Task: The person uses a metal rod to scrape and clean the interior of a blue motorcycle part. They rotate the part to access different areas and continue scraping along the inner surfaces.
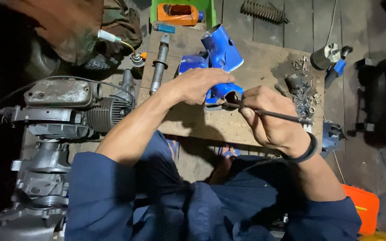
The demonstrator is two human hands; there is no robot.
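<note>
A glossy blue metal part (222,53), shaped like a bent tube housing, lies on a low wooden board (255,67). My left hand (199,85) rests on top of it and grips its lower end. My right hand (266,118) holds a thin dark metal rod (282,116) like a pen. The rod's tip points into the opening at the bottom of the blue part, and its far end sticks out to the right.
A grey engine (63,116) stands on the left. On the board lie a long metal shaft (158,64) and a pile of small metal bits (304,89). A green tray (182,11) holds an orange container. A spring (264,12) lies behind.
</note>
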